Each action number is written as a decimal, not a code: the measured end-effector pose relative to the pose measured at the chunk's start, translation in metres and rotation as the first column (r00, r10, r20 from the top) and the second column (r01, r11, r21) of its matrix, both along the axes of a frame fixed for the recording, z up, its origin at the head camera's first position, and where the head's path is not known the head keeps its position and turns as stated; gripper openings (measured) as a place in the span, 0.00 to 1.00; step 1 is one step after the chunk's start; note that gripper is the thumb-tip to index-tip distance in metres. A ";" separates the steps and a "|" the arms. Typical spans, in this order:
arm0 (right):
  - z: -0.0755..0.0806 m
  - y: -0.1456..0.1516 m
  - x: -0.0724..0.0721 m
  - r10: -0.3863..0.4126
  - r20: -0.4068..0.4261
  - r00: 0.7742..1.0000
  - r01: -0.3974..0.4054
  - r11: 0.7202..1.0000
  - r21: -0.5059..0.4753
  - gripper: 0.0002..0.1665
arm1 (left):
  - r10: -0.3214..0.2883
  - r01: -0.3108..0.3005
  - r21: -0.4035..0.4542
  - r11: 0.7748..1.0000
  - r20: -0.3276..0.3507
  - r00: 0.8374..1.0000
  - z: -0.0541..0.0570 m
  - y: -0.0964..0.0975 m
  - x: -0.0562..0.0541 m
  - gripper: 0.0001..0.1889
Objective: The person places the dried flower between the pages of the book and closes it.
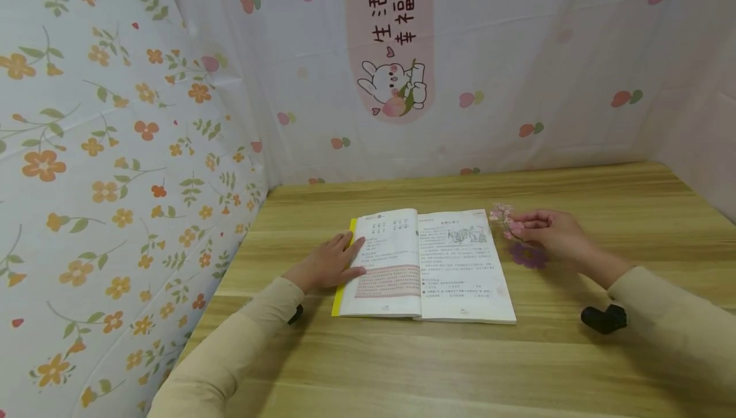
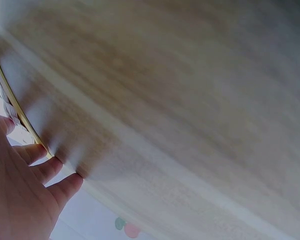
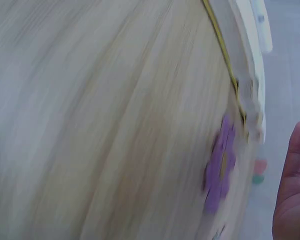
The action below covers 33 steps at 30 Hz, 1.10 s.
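Observation:
An open book (image 1: 460, 271) with printed pages and a yellow cover edge lies on the wooden table. My left hand (image 1: 329, 261) rests at its left edge, thumb over the page and the other fingers spread along the margin. In the left wrist view, the fingertips of that hand (image 2: 32, 185) reach the table beside the yellow edge. Right of the book, my right hand (image 1: 554, 236) pinches a pink blossom sprig (image 1: 503, 216) close to the page's upper right corner. A purple flower-shaped piece (image 1: 528, 255) lies on the table just below that hand.
The wooden table (image 1: 460, 367) reaches back to a white curtain (image 1: 517, 54) with fruit prints and a rabbit picture. A flower-printed curtain (image 1: 115, 149) hangs on the left. Near the right sleeve is a black wrist device (image 1: 602, 319).

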State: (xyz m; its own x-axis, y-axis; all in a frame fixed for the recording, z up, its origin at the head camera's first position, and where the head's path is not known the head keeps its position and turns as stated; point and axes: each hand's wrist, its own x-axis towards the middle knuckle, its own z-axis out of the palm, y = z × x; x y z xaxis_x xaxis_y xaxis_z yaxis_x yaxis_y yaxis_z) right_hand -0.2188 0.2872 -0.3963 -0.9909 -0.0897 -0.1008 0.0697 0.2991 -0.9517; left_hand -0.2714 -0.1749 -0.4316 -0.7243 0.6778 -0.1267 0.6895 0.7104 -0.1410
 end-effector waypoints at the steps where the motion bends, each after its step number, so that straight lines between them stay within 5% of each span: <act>1: 0.000 -0.005 -0.002 -0.001 -0.001 1.000 0.001 1.000 0.021 0.31 | 0.001 -0.001 0.001 1.000 0.002 1.000 0.000 0.000 0.000 0.40; 6: 0.000 -0.030 -0.007 -0.009 0.033 0.999 0.007 0.998 0.067 0.31 | 0.002 -0.002 0.009 1.000 0.012 1.000 0.001 0.000 0.000 0.40; 15: -0.005 -0.072 -0.011 -0.007 0.011 1.000 0.007 1.000 0.005 0.24 | -0.001 0.001 0.000 1.000 0.004 1.000 0.005 0.002 0.002 0.40; 33: -0.017 -0.119 -0.014 0.043 0.031 0.999 -0.045 0.998 0.047 0.16 | 0.060 -0.059 -0.021 0.998 0.041 0.997 0.004 0.003 0.002 0.41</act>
